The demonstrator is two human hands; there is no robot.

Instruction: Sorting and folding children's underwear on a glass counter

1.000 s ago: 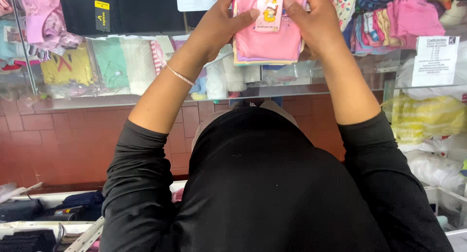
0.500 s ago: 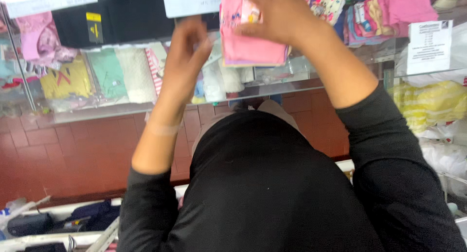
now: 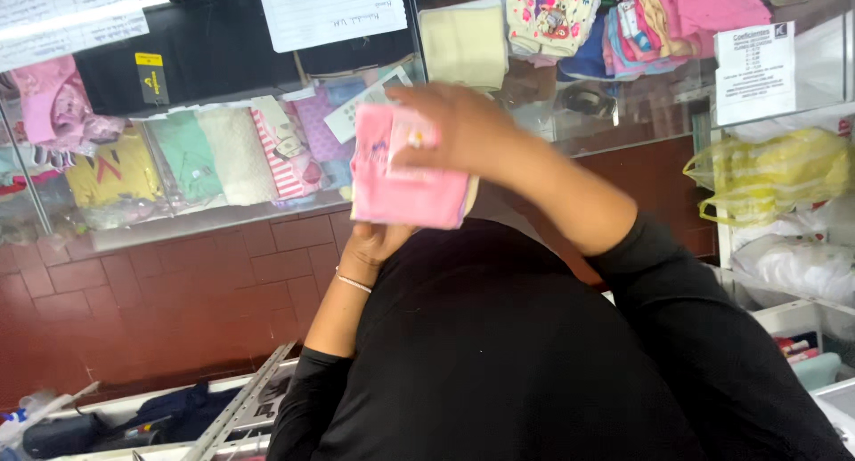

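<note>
A folded pink garment (image 3: 401, 180) with a small card tag on its front is held in front of my chest. My right hand (image 3: 463, 127) grips its upper right part, fingers curled over the top edge. My left hand (image 3: 378, 243) is under its lower edge, palm up against the fabric, mostly hidden by the garment; a thin bracelet sits on that wrist. Both my arms wear black sleeves pushed up the forearm.
A glass display case (image 3: 223, 212) ahead holds folded clothes in green, cream, yellow and striped red. Paper notices (image 3: 334, 11) hang above. Stacked colourful garments (image 3: 623, 24) fill the upper right shelf. A yellow plastic bag (image 3: 775, 176) lies at right. Red tiled floor (image 3: 160, 310) below.
The pink garment has come down from above the shelf to chest height. My left hand, off it half a second ago, now supports it from below.
</note>
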